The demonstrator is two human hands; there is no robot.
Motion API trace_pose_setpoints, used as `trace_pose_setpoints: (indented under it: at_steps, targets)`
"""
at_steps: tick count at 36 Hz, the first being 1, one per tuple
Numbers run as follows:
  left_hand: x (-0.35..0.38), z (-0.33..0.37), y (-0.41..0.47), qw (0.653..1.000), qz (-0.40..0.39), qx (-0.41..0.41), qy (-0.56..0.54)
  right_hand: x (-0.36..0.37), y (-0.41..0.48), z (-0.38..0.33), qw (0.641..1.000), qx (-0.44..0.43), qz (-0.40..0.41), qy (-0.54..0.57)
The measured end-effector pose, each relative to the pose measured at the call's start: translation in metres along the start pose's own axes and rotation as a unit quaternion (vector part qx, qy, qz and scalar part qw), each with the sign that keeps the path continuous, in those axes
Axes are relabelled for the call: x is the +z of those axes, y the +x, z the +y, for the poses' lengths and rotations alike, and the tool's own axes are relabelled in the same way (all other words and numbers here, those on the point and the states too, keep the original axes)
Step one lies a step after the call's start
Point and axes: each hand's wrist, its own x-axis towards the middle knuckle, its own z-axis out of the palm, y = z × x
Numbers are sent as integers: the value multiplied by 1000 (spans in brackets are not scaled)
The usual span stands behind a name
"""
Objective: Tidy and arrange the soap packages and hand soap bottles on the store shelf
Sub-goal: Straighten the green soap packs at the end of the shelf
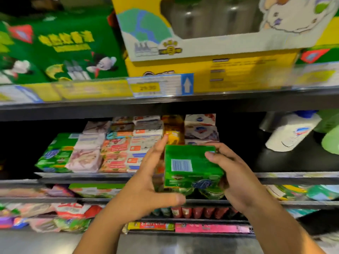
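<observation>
both forearms reach up from below. right hand [236, 173] grips the green soap pack [190, 165] from the right, fingers over its top edge. left hand [146, 182] cups its left side, thumb under it. pack is held in front of the shelf [82, 176], beside stacked soap packs [113, 153].

Bare shelf [302, 162] beside white bottle [289, 132]

Both hands hold a green soap pack [190, 165] up in front of the middle shelf [88, 175], barcode facing out. The left hand [146, 186] cups its left side and bottom, thumb underneath; the right hand [233, 173] wraps its right side, fingers over the top edge. Behind stand rows of stacked soap packs [117, 149], and a white bottle [289, 132] leans at right.
</observation>
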Motion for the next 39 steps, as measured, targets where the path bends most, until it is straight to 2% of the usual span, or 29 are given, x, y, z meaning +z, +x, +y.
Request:
trace_pose_setpoints:
  at_steps: [2,5,8,12,14,16,18,20,25,28,29,33,37,39]
  targets:
    - [-13,-4,-6,992,24,46,115,12,2,4,999,39,-18,16]
    - [-30,-18,-13,976,101,129,144,31,-1,6,994,77,-67,26]
    - [-42,-27,-22,975,170,134,57,50,3,1,990,86,-112,-22]
    - [-55,-37,-23,962,224,51,-146,67,9,-7,979,53,-148,-126]
    - [-62,-39,-22,949,246,-4,-199,73,5,-7,966,30,-205,-152]
    - [-68,-35,-24,942,218,-48,-251,74,-3,-5,959,-6,-220,-176]
    - [-70,-31,-29,944,162,-75,-277,85,-2,-2,967,-40,-182,-174]
    - [-76,-33,-30,947,146,-88,-271,93,1,1,970,-60,-160,-172]
    - [-105,-48,-30,968,132,-92,-195,110,0,1,977,-79,-107,-166]
    - [-115,-54,-53,993,12,-34,-115,119,4,6,988,-33,-92,-123]
    - [-115,-55,-60,997,3,-10,-75,125,5,6,990,-14,-85,-115]
    - [-122,-57,-70,993,101,43,33,142,9,12,992,39,-65,-99]
    - [-128,-56,-75,985,148,23,-84,155,6,17,992,75,-86,-51]
    - [-127,-51,-74,981,164,17,-99,152,6,12,982,65,-164,-67]
